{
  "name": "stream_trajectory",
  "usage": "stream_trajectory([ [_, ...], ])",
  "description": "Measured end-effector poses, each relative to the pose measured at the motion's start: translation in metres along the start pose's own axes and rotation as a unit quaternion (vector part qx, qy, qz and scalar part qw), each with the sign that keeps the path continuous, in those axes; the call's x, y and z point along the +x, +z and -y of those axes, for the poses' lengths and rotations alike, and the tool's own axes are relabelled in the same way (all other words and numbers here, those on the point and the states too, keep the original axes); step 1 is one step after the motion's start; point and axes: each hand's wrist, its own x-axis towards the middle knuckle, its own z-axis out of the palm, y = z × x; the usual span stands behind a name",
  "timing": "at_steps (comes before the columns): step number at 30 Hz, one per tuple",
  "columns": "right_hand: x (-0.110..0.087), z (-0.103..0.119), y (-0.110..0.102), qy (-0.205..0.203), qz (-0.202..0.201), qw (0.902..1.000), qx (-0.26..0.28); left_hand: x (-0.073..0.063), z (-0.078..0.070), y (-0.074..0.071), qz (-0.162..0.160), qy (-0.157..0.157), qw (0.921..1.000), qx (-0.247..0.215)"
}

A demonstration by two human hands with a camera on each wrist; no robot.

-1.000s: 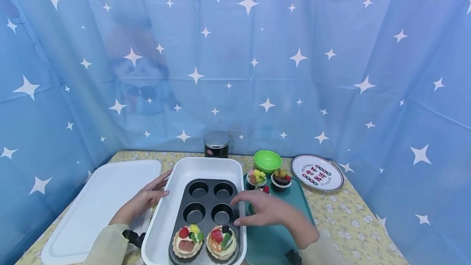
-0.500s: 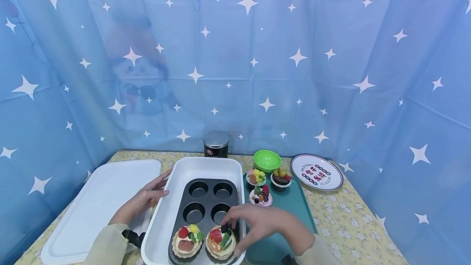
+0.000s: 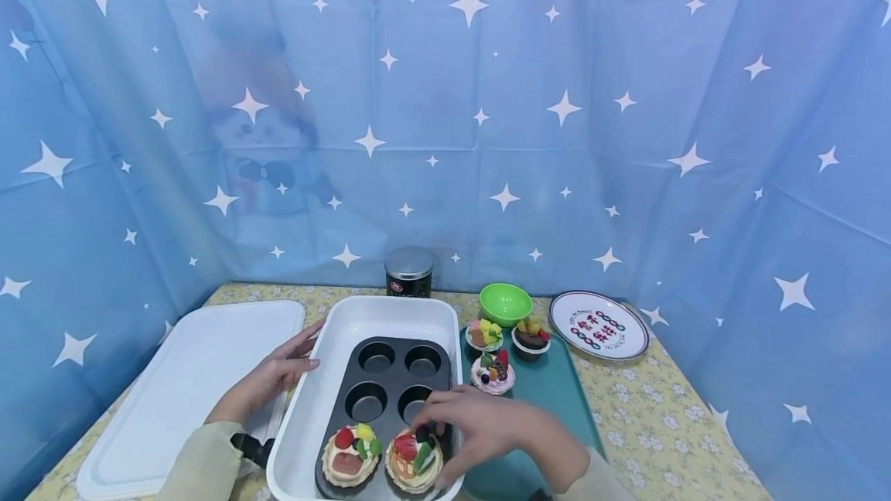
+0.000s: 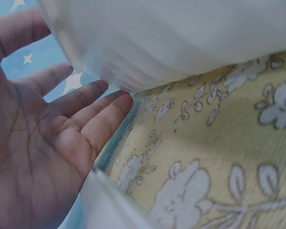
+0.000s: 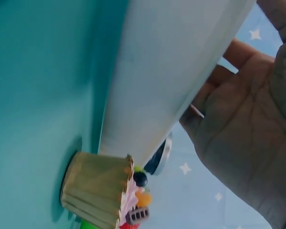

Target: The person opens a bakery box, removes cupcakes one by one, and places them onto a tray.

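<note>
A white deep tray (image 3: 295,424) holds a dark muffin tin (image 3: 392,400). Two fruit-topped cupcakes sit in its front cups: the left cupcake (image 3: 350,457) and the right cupcake (image 3: 411,466). My right hand (image 3: 490,427) reaches over the tray's right rim, its fingers and thumb bent round the right cupcake's edge; in the right wrist view the tray wall hides the fingertips. Against the tray's left side rests my left hand (image 3: 274,377), and the left wrist view shows its fingers (image 4: 107,117) nearly straight beside the wall.
Three more cupcakes stand on a teal tray (image 3: 557,400) at right, one pink-topped (image 3: 493,374). Behind are a green bowl (image 3: 506,305), a printed plate (image 3: 600,325) and a dark canister (image 3: 409,273). A white lid (image 3: 202,385) lies at left.
My right hand has come toward me from beside the middle cups to the right cupcake. The muffin tin's near end has shifted slightly left. My left hand has stayed put.
</note>
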Motion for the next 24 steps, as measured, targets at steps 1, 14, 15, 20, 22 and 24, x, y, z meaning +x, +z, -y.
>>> stream_trajectory([
  [1,0.001,0.001,0.002,0.002,-0.004,0.9999,-0.016,0.0,0.0,0.0,-0.001,0.0,1.0,0.0],
  [14,0.011,0.005,0.014,0.06,-0.019,0.9958,-0.066,-0.001,-0.001,0.001,-0.004,0.0,1.0,0.004],
  [15,0.011,0.006,0.014,0.061,-0.02,0.9955,-0.07,-0.001,-0.001,0.001,-0.005,-0.001,1.0,0.005],
  [20,0.012,0.009,0.015,0.062,-0.023,0.9948,-0.078,-0.001,-0.001,0.0,-0.003,-0.004,1.0,-0.003],
  [22,0.012,0.008,0.016,0.064,-0.024,0.9948,-0.076,0.0,-0.002,0.0,-0.002,-0.006,1.0,-0.007],
  [24,0.012,0.007,0.016,0.067,-0.024,0.9946,-0.075,0.0,-0.002,0.0,-0.002,-0.008,0.9999,-0.008],
])
